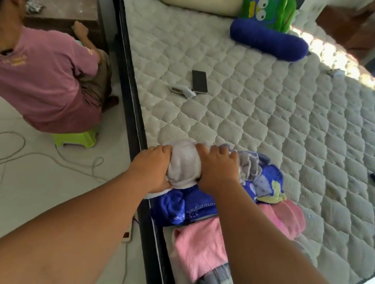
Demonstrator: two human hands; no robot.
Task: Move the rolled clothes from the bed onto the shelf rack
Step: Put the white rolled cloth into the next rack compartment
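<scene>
Person in pink shirt [33, 75] seated at far left, left hand [153, 168] and right hand [217, 168] both clasped around pale rolled cloth [184, 165] at bed's [282, 122] near-left edge, blue roll [186, 207] and pink roll [200, 246] touching, nearer.

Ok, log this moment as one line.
stage: pickup | left hand: gripping white roll | right hand: gripping same roll | roll: still on bed | shelf rack: out of view

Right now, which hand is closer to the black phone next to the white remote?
Right. The right hand grips the grey rolled cloth almost straight below the black phone. The left hand holds the roll's other end, by the bed's edge and slightly lower.
</scene>
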